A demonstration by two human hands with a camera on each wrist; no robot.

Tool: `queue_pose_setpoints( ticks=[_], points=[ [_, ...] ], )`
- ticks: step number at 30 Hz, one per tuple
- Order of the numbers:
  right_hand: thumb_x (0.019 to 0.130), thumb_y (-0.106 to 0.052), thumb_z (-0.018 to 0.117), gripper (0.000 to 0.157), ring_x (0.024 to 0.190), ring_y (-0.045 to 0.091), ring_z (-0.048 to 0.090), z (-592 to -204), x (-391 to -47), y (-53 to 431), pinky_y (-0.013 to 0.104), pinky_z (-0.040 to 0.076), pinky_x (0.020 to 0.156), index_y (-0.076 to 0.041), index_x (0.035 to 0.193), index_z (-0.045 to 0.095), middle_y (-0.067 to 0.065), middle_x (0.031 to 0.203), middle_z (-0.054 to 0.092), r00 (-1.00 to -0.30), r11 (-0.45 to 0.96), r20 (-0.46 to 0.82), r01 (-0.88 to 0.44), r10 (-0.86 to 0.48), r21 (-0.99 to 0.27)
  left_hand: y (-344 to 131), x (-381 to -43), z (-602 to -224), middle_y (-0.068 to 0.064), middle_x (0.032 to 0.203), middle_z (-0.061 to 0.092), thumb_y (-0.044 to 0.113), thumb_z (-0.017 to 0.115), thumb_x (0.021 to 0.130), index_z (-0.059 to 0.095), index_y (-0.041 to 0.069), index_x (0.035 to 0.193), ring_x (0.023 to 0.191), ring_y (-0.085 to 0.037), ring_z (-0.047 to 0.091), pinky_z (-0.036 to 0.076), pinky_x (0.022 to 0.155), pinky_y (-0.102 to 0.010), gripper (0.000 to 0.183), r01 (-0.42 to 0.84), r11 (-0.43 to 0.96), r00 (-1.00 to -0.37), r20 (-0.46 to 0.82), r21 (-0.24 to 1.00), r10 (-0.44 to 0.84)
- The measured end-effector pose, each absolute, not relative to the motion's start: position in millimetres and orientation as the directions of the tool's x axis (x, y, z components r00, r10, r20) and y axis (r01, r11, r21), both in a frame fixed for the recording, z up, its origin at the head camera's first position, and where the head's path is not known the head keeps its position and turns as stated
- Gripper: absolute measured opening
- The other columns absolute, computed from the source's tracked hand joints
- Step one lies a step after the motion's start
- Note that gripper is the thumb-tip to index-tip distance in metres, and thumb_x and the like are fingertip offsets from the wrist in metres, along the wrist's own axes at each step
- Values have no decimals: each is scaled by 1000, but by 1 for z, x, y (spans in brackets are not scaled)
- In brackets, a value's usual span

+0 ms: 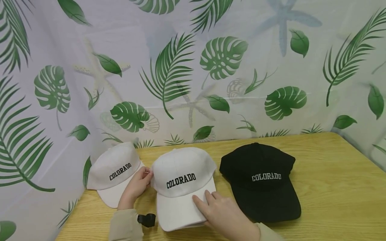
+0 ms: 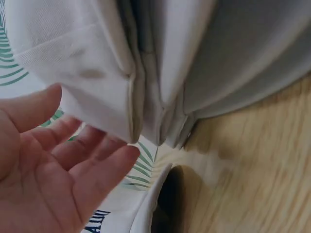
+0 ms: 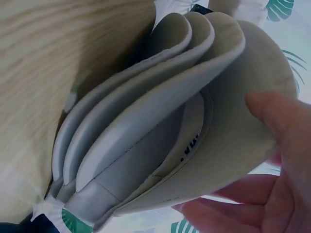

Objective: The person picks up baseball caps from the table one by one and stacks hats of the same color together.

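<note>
Near the middle of the table is a stack of several nested white baseball caps, the top white cap [image 1: 184, 177] reading COLORADO in dark letters. My right hand [image 1: 224, 212] grips the right side of its brim; in the right wrist view the thumb [image 3: 272, 111] lies on the brim's underside and the fingers are on the other face. That top brim [image 3: 243, 145] stands apart from the nested brims beneath. At the stack's left side is my left hand [image 1: 139, 184], its fingers loosely extended against the cap's edge [image 2: 92, 97] in the left wrist view.
Another white COLORADO cap [image 1: 116, 172] sits at the left, partly behind my left forearm. A black COLORADO cap [image 1: 262, 182] lies right of the stack. The wooden table [image 1: 337, 187] meets a leaf-printed cloth [image 1: 256, 127] at its back edge.
</note>
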State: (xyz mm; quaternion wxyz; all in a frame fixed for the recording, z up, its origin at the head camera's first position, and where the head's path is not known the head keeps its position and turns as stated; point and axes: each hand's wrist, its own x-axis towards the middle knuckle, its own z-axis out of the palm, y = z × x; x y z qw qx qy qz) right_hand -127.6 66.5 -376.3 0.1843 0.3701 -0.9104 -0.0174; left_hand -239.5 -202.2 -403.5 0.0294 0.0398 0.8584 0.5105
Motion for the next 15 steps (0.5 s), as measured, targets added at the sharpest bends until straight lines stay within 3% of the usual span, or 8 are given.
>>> queue_pose_setpoints(
  ticks=[6, 11, 15],
  points=[
    [67, -40, 73, 55, 64, 18, 56, -375, -126, 63, 26, 41, 43, -12, 111, 56, 7, 79, 57, -664, 732, 316, -653, -677, 196, -207, -240, -407, -7, 74, 49, 6, 47, 90, 51, -4, 92, 65, -21, 46, 38, 57, -28, 11, 77, 558, -986, -18, 826, 163],
    [67, -37, 74, 53, 61, 15, 52, -374, -126, 64, 24, 40, 45, -10, 109, 56, 4, 77, 55, -637, 713, 338, -675, -693, 190, -205, -243, -407, -5, 71, 43, 3, 43, 91, 43, 0, 85, 60, -21, 43, 36, 52, -26, 6, 106, 496, -989, 38, 862, 146],
    [64, -30, 77, 55, 66, 15, 51, -374, -129, 67, 24, 42, 52, -11, 109, 53, 3, 83, 53, -646, 687, 269, -720, -714, 97, -204, -244, -406, -5, 66, 39, 1, 42, 92, 39, 1, 85, 56, -18, 39, 35, 49, -24, 7, 80, 438, -990, 21, 895, 138]
  ],
)
